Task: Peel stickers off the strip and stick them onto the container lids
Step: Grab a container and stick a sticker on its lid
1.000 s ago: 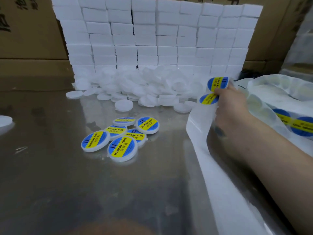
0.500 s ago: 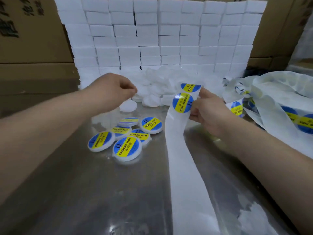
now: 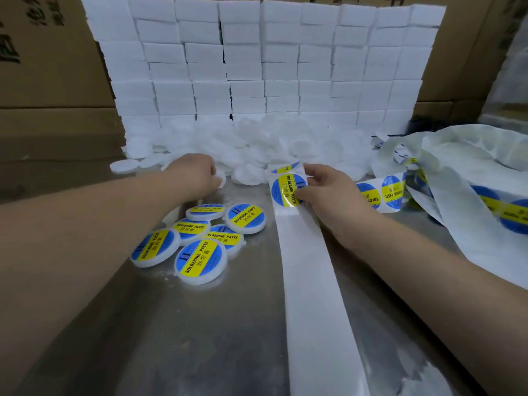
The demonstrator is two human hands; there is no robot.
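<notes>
A wall of white boxes (image 3: 265,61) stands before brown cartons (image 3: 51,67), with a heap of plain lids (image 3: 271,144) at its foot. On the steel table (image 3: 214,338), the strip (image 3: 308,267) lies beside six labelled lids (image 3: 200,261). The right hand (image 3: 328,192) pinches the strip at a sticker (image 3: 285,190). The left hand (image 3: 194,175) curls round a plain lid (image 3: 221,178).

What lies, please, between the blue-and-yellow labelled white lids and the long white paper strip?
Only bare metal table, in the head view, separates the labelled lids from the strip.
</notes>
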